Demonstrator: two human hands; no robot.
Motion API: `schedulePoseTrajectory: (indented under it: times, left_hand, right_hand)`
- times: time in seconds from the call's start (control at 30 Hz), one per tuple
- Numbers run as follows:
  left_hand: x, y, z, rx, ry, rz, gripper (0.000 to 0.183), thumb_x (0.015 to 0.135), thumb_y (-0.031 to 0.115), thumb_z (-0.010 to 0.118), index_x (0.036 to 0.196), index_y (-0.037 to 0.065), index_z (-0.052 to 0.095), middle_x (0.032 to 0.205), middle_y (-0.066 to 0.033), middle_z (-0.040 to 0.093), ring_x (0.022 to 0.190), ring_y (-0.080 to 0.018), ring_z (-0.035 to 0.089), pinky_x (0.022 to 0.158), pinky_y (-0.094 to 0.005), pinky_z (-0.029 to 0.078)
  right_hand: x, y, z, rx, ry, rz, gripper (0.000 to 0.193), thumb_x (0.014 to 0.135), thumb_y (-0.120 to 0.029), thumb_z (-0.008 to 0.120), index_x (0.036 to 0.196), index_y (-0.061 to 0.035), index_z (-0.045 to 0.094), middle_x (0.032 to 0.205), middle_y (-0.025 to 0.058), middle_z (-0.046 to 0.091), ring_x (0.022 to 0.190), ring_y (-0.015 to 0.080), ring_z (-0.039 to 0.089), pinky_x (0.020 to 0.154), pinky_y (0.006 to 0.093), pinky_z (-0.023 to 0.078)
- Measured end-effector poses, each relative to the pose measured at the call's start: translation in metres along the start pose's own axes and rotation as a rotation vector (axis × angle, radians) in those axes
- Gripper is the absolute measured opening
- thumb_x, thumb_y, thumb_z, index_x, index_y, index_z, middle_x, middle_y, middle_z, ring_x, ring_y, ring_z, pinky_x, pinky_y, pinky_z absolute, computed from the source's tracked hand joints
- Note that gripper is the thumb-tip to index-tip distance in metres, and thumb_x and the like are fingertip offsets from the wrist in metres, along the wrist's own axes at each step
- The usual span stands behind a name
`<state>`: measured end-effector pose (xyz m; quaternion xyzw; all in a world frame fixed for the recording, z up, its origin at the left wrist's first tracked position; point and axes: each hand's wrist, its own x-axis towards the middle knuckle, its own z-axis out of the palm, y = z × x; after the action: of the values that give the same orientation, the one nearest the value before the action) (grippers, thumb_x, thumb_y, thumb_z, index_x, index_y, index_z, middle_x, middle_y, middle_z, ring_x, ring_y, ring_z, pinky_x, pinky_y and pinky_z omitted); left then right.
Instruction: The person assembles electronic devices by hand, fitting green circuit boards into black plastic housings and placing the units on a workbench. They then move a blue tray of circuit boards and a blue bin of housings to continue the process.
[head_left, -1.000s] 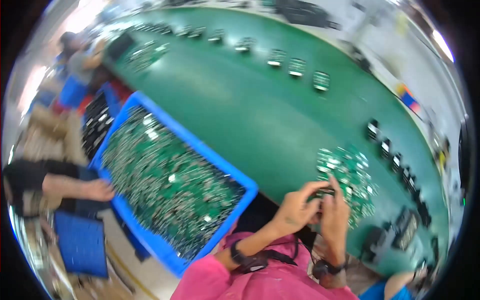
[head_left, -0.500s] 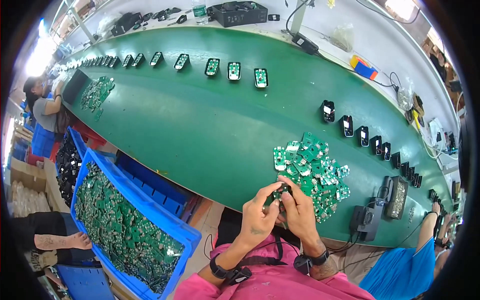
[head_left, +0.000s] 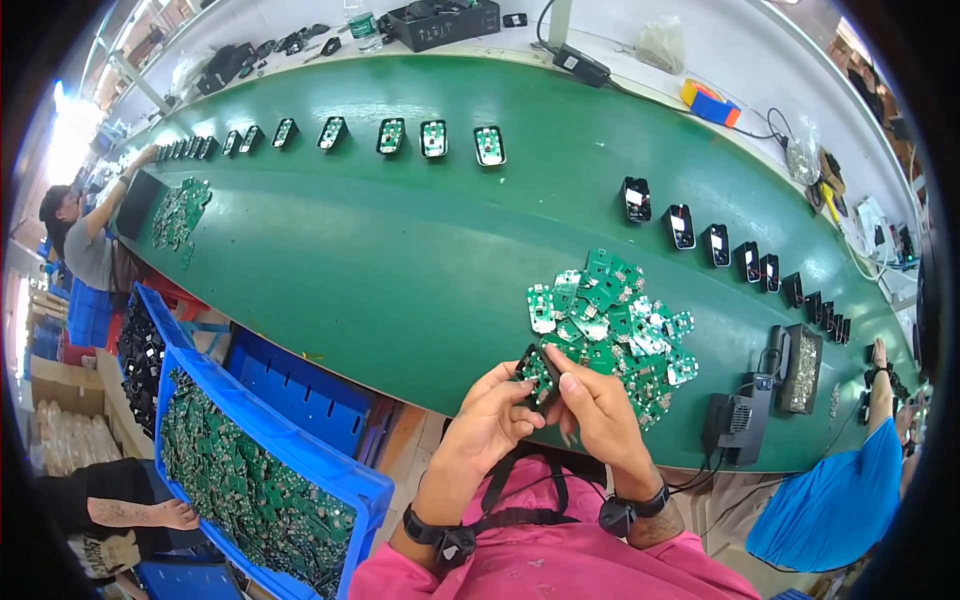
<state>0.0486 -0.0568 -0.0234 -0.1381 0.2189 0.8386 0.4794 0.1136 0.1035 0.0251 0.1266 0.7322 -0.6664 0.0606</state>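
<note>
A black plastic case with a green circuit board [head_left: 537,372] in it is held up between my hands at the table's near edge. My right hand [head_left: 602,408] grips the case from its right side, thumb toward the top. Against the left side and the lower end of the same case, my left hand [head_left: 487,412] has its fingers curled, thumb on the board. The fingers hide part of the lower end. Just beyond my hands, a loose pile of green circuit boards [head_left: 620,325] lies on the green table [head_left: 350,270].
Black cases with boards [head_left: 490,146] form a row at the far left. Other black cases [head_left: 680,227] line the right. A power unit [head_left: 738,420] and a parts tray [head_left: 802,370] stand at right. A blue crate [head_left: 375,490] of boards sits lower left. Co-workers are on both sides.
The case has been tilted up, so its board now shows between my hands. My left fingers have shifted down and left along it. The whole view has shifted slightly.
</note>
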Motion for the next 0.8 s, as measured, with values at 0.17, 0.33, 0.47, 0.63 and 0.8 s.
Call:
schedulePoseTrajectory:
  times: [0.17, 0.33, 0.47, 0.63, 0.8]
  left_hand:
    - [0.000, -0.002, 0.002, -0.015, 0.001, -0.021, 0.024, 0.096, 0.007, 0.051, 0.120, 0.004, 0.050, 0.095, -0.0099, 0.068, 0.064, -0.0168, 0.070, 0.049, -0.0218, 0.056]
    - [0.003, -0.003, -0.001, 0.002, 0.026, -0.024, 0.019, 0.097, 0.008, 0.051, 0.116, 0.005, 0.051, 0.094, -0.0108, 0.068, 0.064, -0.0166, 0.070, 0.048, -0.0226, 0.056]
    - [-0.003, -0.003, 0.005, 0.073, 0.014, 0.041, 0.025, 0.097, 0.007, 0.051, 0.121, 0.003, 0.046, 0.092, -0.0133, 0.067, 0.063, -0.0192, 0.070, 0.048, -0.0247, 0.056]
    - [-0.008, -0.010, 0.027, 0.634, 0.140, 0.369, 0.035, 0.096, 0.003, 0.049, 0.129, 0.000, 0.038, 0.095, -0.0181, 0.065, 0.061, -0.0224, 0.069, 0.049, -0.0257, 0.056]
    - [-0.005, -0.004, 0.006, 0.463, 0.106, 0.196, 0.033, 0.096, 0.004, 0.047, 0.128, 0.002, 0.042, 0.094, -0.0158, 0.065, 0.058, -0.0206, 0.068, 0.048, -0.0249, 0.055]
  right_hand:
    - [-0.002, 0.000, 0.000, 0.030, -0.001, -0.003, 0.043, 0.105, -0.025, 0.041, 0.141, -0.0018, 0.047, 0.068, 0.0037, 0.062, 0.054, 0.0070, 0.054, 0.050, 0.0213, 0.043]
    - [-0.001, -0.001, 0.001, 0.016, 0.019, -0.017, 0.041, 0.103, -0.020, 0.046, 0.140, -0.0005, 0.048, 0.061, 0.0027, 0.058, 0.050, 0.0073, 0.052, 0.047, 0.0248, 0.043]
    - [-0.002, -0.001, 0.000, 0.034, 0.012, 0.001, 0.042, 0.102, -0.019, 0.048, 0.140, 0.0001, 0.048, 0.063, 0.0034, 0.061, 0.050, 0.0083, 0.053, 0.048, 0.0258, 0.044]
    - [-0.003, 0.014, 0.005, -0.293, 0.151, -0.228, 0.044, 0.096, -0.017, 0.055, 0.136, 0.0020, 0.051, 0.061, 0.0154, 0.058, 0.051, 0.0136, 0.056, 0.049, 0.0313, 0.043]
    - [-0.008, 0.000, 0.009, -0.319, 0.126, -0.140, 0.046, 0.097, -0.017, 0.053, 0.132, 0.0112, 0.049, 0.060, 0.0151, 0.057, 0.050, 0.0188, 0.060, 0.049, 0.0315, 0.045]
